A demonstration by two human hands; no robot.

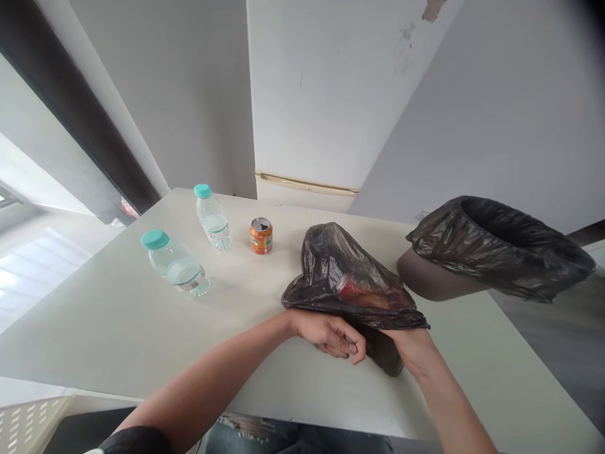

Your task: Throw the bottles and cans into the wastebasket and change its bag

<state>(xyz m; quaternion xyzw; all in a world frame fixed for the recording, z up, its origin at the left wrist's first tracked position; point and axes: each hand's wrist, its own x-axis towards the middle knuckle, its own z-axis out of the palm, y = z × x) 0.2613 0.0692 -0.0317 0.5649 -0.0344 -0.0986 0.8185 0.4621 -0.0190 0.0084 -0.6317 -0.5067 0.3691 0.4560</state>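
Observation:
A thin black plastic bag is draped over a dark bin that leans on the table in front of me. My left hand lies against the near edge of the bag, its fingers curled in; whatever may be under them is hidden. Inside the bag is my right hand, covered from the wrist on, so its fingers do not show. Something red and orange shows faintly through the plastic near that hand; its kind cannot be made out.
Two clear bottles with turquoise caps, one nearer and one farther, stand on the left of the white table. An opened orange drink can is beside them. Another bin, lined with a black bag, sits at the right edge.

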